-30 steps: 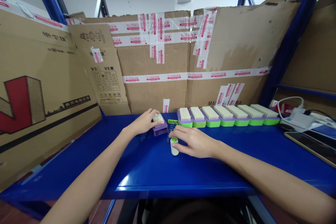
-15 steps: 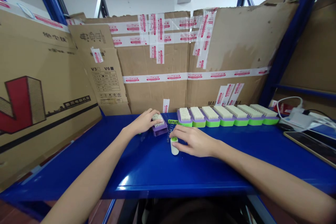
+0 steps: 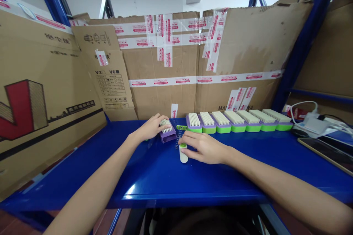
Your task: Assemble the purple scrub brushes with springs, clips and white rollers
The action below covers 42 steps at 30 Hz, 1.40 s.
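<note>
My left hand (image 3: 151, 128) is closed on a purple brush head (image 3: 168, 137) with pale bristles facing up; its hollow open end faces me. Below and right of it, my right hand (image 3: 205, 147) has its thumb and fingers closed around a small white cylinder (image 3: 183, 156) with a green top, standing upright on the blue table. Small metal springs (image 3: 177, 143) lie between the two hands, partly hidden by my right fingers. Behind them rests a small green piece (image 3: 181, 127). A bit of green shows under my left hand, too covered to name.
Several purple-and-green brushes (image 3: 234, 122) stand in a row, bristles up, along the back right of the blue table (image 3: 154, 183). Cardboard panels (image 3: 162, 95) wall the back and left. At right are a phone (image 3: 328, 154), a white charger (image 3: 314, 123) and cables.
</note>
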Motion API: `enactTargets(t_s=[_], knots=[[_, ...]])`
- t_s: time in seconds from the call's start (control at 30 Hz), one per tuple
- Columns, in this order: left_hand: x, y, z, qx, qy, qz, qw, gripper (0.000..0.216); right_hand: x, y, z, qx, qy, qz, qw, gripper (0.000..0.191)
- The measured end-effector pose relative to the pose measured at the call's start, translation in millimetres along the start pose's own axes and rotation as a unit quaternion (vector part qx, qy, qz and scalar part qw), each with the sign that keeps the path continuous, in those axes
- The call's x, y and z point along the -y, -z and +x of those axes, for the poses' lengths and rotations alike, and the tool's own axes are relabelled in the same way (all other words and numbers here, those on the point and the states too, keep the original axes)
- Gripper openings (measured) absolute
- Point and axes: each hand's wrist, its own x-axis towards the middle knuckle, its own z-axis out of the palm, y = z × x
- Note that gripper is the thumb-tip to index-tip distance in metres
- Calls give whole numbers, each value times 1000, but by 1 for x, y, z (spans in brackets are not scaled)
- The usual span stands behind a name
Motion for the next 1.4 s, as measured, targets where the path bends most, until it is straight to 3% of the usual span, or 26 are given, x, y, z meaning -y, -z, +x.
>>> enactTargets(t_s=[1.4], knots=[[11, -1, 3, -7, -12, -2, 1000, 42, 1, 2, 0, 1, -1, -4, 1000, 29]])
